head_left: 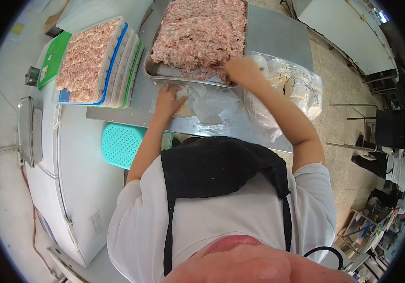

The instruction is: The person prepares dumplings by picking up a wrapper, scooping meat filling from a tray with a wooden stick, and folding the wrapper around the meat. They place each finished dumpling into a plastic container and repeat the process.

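Observation:
My left hand (167, 101) is at the table's front edge, its thumb and fingers curled round a thin, pale dumpling wrapper (183, 98). Beside it a crumpled sheet of clear plastic (212, 104) lies on the metal. At the front right corner of a deep metal tray (164, 78), my right hand (242, 70) is closed and smeared by motion. Whatever it grips is hidden. The tray holds a large mound of ground meat (202, 35), with its front strip scraped low. A clear bag of pale round stacks (296, 89) lies right of my right hand.
Stacked plastic trays (122, 70) stand at the left, the top one full of meat-filled dumplings (87, 61). A green lid (54, 61) leans beside them. Below the table's left edge is a turquoise perforated stool (122, 144). A person (396, 167) is at the far right.

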The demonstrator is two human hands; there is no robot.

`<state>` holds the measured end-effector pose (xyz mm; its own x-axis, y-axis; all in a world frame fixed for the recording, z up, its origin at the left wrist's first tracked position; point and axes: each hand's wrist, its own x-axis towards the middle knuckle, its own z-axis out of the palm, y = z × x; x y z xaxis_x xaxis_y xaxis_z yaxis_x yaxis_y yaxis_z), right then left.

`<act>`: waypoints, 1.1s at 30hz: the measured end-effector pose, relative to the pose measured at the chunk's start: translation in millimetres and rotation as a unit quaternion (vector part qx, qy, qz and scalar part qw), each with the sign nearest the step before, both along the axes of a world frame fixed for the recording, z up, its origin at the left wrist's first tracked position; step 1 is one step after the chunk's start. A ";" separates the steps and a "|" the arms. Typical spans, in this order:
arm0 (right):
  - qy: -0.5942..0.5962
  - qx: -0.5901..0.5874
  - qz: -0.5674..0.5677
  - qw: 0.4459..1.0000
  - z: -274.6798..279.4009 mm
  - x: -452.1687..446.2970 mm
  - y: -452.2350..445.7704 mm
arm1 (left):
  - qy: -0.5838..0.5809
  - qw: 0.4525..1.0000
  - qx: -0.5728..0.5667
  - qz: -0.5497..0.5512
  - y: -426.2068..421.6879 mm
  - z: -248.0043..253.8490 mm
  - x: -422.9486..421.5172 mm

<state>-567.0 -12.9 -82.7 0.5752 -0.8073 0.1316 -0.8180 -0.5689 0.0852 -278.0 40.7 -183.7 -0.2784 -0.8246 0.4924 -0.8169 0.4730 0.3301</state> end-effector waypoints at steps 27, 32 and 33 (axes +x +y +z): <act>-0.041 0.184 -0.086 0.978 2.4 58.0 14.6 | 0.648 0.676 0.345 -0.059 -43.2 94.7 70.1; -0.239 0.273 -0.134 0.922 17.8 44.2 27.9 | 0.788 0.512 0.332 -0.086 -93.1 80.9 67.2; -0.287 0.307 -0.154 0.894 23.3 45.4 29.3 | 0.782 0.518 0.342 -0.061 -97.4 88.0 57.9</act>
<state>-521.6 16.4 -59.4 0.2922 -0.9375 -0.1888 -0.7532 -0.1040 -0.6495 -220.0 -56.7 -95.7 -0.0512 -0.9781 -0.2016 0.7236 -0.1754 0.6675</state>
